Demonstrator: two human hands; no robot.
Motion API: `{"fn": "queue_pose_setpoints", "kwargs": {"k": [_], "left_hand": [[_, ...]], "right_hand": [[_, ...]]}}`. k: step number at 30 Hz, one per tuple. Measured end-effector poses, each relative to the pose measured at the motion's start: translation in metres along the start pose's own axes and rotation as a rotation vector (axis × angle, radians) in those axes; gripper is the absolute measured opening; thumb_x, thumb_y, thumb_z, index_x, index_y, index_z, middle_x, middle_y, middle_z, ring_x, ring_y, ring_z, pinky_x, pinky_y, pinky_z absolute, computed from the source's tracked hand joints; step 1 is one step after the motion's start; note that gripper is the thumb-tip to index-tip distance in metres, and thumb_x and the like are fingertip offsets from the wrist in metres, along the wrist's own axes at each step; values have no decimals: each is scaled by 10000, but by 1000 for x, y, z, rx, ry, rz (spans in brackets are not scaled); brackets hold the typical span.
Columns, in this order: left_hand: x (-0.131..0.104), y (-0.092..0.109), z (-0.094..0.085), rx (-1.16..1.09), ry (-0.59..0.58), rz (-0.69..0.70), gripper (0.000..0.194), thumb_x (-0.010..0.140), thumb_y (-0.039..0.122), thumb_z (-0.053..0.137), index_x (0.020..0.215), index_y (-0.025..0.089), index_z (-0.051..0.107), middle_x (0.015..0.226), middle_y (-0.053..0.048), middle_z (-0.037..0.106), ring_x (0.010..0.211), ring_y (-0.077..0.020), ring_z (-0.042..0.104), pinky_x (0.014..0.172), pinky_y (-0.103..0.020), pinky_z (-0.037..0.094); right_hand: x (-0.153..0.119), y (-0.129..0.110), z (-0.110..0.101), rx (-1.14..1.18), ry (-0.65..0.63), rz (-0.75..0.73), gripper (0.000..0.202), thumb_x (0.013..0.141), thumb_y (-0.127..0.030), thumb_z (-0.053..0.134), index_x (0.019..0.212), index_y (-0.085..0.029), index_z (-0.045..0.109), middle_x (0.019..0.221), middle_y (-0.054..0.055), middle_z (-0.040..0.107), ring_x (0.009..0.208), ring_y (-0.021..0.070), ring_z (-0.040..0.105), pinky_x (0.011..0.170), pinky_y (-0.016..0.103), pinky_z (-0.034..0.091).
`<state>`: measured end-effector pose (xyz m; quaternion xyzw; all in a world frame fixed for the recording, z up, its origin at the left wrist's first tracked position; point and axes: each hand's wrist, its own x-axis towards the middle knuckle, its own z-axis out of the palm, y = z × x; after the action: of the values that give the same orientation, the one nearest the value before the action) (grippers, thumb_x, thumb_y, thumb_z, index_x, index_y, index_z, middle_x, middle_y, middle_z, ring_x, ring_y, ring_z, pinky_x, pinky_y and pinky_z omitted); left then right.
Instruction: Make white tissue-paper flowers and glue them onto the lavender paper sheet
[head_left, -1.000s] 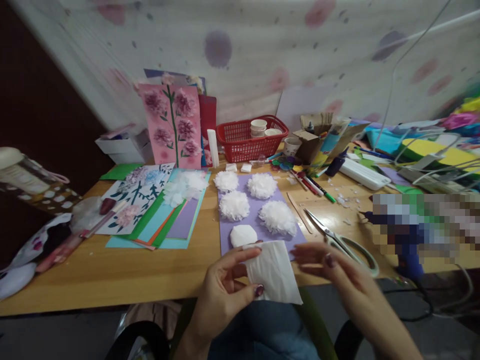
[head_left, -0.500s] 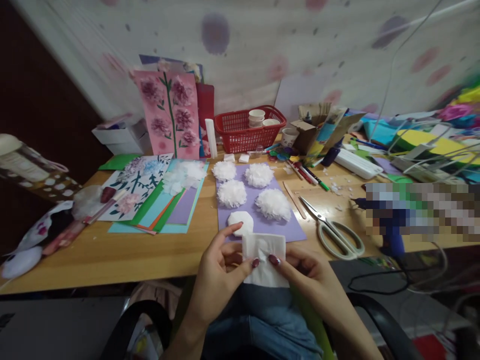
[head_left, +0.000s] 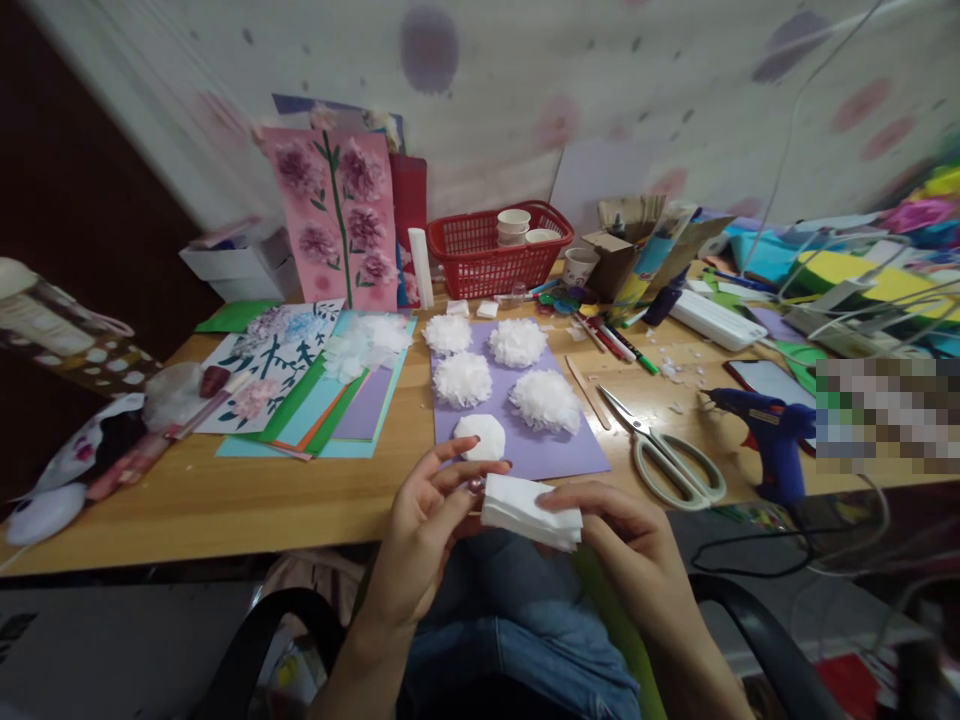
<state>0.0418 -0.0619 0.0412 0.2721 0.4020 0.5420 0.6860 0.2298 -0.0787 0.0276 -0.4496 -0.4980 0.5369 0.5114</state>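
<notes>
Both hands hold a folded white tissue in front of the table edge. My left hand pinches its left end between thumb and fingers, the index finger raised off it. My right hand grips the right end, thumb and fingers closed round it. Just beyond them, a purple sheet carries several ruffled white paper flowers and one flat white octagonal piece. Right of the sheet are a wooden stick and open scissors.
A blue glue gun and a phone lie at right. Coloured papers are left of the purple sheet. Behind stand a red basket and a pink flower picture. Chair armrests flank the lap.
The tissue has gone from a flat, upright square to a narrow, folded stack. My right hand has shifted to its right end, and my left thumb has moved left.
</notes>
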Motion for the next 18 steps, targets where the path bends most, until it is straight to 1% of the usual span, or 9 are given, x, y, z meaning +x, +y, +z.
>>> {"fn": "queue_pose_setpoints", "kwargs": {"k": [3, 5, 7, 9, 11, 14, 18], "left_hand": [[1, -2, -1, -56, 15, -32, 457, 777, 304, 815, 1148, 140, 604, 1002, -122, 786, 712, -149, 734, 601, -203, 594], [-1, -6, 2, -95, 32, -43, 496, 758, 339, 835, 1148, 141, 603, 945, -98, 791, 702, -145, 742, 617, -199, 602], [-5, -11, 6, -113, 60, -61, 548, 715, 329, 870, 1158, 140, 609, 882, -74, 795, 703, -150, 752, 621, -185, 599], [-8, -19, 12, -107, 90, -65, 574, 681, 294, 895, 1159, 132, 623, 854, -71, 803, 728, -161, 763, 633, -174, 593], [-9, -26, 17, -88, 99, -30, 563, 675, 253, 899, 1159, 127, 639, 859, -79, 813, 762, -165, 768, 668, -177, 594], [-8, -37, 21, -68, 118, 62, 515, 705, 213, 877, 1161, 135, 651, 874, -83, 822, 791, -170, 772, 723, -208, 606], [-4, -47, 24, -101, 161, 106, 449, 712, 206, 873, 1109, 139, 676, 866, -80, 825, 730, -153, 769, 703, -213, 613]], "right_hand": [[1, 1, 0, -39, 16, -69, 177, 880, -214, 655, 834, -290, 808, 728, -8, 764, 649, 133, 699, 644, 203, 550], [2, 2, 1, -81, 54, -126, 199, 877, -189, 647, 845, -307, 805, 712, -25, 759, 640, 118, 701, 637, 177, 548], [3, 2, 4, -142, 120, -206, 221, 867, -167, 634, 855, -308, 803, 728, -30, 762, 629, 111, 704, 619, 162, 550], [4, 3, 6, -204, 177, -274, 241, 863, -152, 612, 857, -301, 801, 742, -30, 761, 618, 111, 706, 591, 154, 548], [3, 2, 9, -256, 213, -311, 250, 864, -140, 595, 856, -291, 794, 748, -29, 756, 609, 114, 706, 571, 157, 547], [1, 2, 10, -308, 211, -355, 258, 869, -121, 575, 864, -282, 777, 757, -31, 751, 589, 115, 700, 550, 162, 547], [1, 5, 10, -320, 222, -384, 258, 883, -110, 561, 865, -279, 756, 801, -31, 757, 633, 124, 714, 588, 182, 571]]}}
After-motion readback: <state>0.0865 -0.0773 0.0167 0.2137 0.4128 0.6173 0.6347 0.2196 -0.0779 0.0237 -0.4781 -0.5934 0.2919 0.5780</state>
